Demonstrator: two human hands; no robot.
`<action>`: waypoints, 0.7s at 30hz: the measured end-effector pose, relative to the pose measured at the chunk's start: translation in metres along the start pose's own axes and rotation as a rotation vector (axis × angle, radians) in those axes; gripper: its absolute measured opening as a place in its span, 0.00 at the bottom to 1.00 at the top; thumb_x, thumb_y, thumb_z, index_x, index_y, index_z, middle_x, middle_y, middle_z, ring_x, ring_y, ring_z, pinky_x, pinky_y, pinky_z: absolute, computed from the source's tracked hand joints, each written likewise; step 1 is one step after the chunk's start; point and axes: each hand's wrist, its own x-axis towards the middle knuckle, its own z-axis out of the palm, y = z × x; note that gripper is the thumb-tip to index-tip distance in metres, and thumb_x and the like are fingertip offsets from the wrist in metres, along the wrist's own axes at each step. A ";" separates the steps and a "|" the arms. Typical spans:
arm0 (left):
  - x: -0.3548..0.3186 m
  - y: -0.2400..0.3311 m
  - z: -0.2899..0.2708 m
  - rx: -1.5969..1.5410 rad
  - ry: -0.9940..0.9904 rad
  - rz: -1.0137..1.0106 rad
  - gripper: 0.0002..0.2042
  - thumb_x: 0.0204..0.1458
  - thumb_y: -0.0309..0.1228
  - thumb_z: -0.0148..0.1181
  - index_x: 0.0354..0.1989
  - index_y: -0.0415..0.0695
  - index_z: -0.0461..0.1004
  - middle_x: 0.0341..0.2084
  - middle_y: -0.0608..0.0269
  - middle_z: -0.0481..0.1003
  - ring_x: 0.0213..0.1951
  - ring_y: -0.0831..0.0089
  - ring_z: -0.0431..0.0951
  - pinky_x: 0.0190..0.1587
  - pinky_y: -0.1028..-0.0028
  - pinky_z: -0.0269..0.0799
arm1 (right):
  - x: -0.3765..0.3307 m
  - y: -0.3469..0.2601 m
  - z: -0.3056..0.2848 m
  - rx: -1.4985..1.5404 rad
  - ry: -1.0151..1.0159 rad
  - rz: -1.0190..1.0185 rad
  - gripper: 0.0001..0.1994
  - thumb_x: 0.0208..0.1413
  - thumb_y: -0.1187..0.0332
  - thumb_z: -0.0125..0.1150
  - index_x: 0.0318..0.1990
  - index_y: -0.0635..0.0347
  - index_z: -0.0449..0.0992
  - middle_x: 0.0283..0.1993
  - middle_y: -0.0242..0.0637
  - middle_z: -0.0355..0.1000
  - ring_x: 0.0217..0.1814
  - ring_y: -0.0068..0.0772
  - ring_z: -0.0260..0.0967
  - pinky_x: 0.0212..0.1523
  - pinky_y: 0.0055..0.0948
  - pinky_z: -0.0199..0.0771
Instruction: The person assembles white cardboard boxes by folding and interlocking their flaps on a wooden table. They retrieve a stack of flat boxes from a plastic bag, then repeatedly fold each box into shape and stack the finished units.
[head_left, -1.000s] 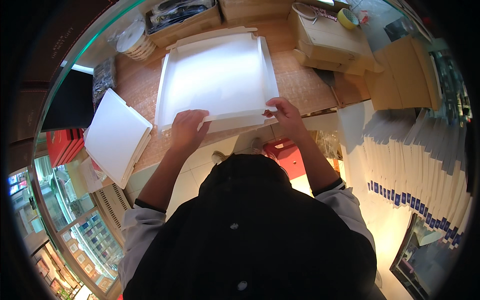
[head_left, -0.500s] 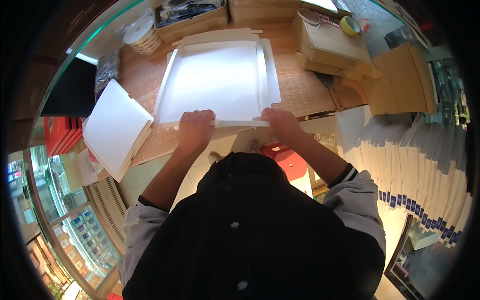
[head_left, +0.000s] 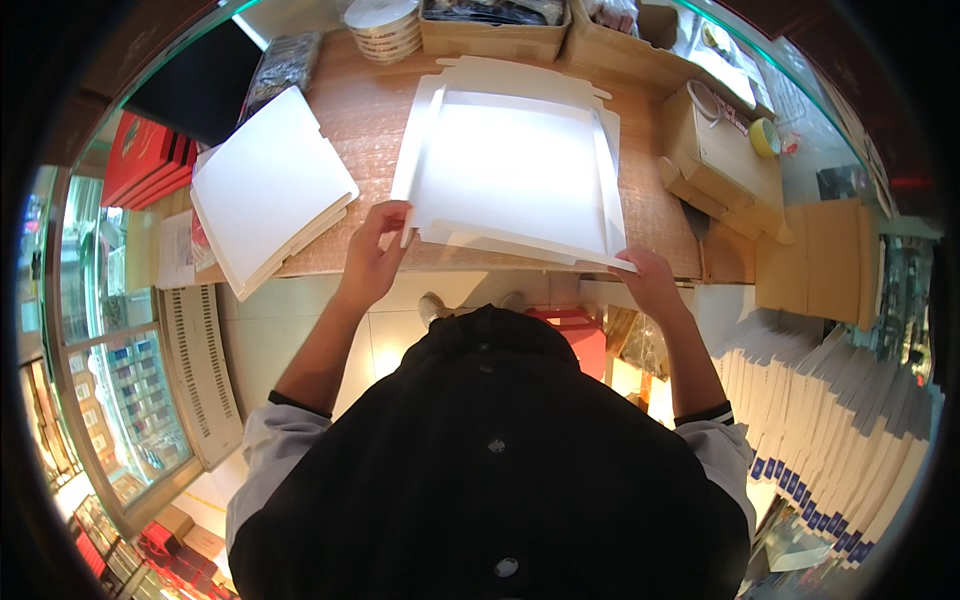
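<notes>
Wooden counter (head_left: 370, 120); two hands (head_left: 375, 255) grip one white box (head_left: 515, 165).

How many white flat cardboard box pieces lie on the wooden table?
2 seen: a large white box blank held by the left hand and right hand, and a white folded stack at the left. More may lie beneath.

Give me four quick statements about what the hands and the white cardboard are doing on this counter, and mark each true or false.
1. Both hands grip the flat white box blank at its near edge. True: left hand, right hand.
2. The blank lies on a wooden counter. True.
3. The stack of white boards lies right of the blank. False: it lies to its left.
4. The right hand holds the yellow tape roll. False: the roll sits apart, far right.
</notes>
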 end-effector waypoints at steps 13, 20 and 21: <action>0.013 -0.014 -0.014 -0.326 -0.371 -0.506 0.09 0.61 0.31 0.51 0.38 0.38 0.72 0.32 0.58 0.78 0.33 0.67 0.78 0.38 0.71 0.74 | -0.011 -0.006 0.008 -0.049 0.172 -0.032 0.04 0.49 0.74 0.60 0.34 0.60 0.76 0.32 0.42 0.72 0.36 0.44 0.71 0.37 0.34 0.71; 0.007 0.003 -0.001 0.415 -0.402 -0.077 0.06 0.52 0.24 0.53 0.37 0.37 0.72 0.32 0.49 0.76 0.37 0.55 0.77 0.38 0.62 0.72 | -0.008 -0.002 0.020 -0.154 0.175 -0.092 0.07 0.46 0.76 0.56 0.35 0.60 0.76 0.33 0.42 0.73 0.37 0.48 0.71 0.39 0.39 0.72; 0.003 0.000 0.001 0.481 -0.404 -0.016 0.06 0.51 0.24 0.53 0.36 0.38 0.72 0.31 0.49 0.75 0.38 0.55 0.76 0.38 0.62 0.71 | -0.008 -0.002 0.021 -0.154 0.164 -0.105 0.07 0.46 0.75 0.56 0.35 0.60 0.75 0.33 0.42 0.72 0.38 0.48 0.71 0.39 0.40 0.72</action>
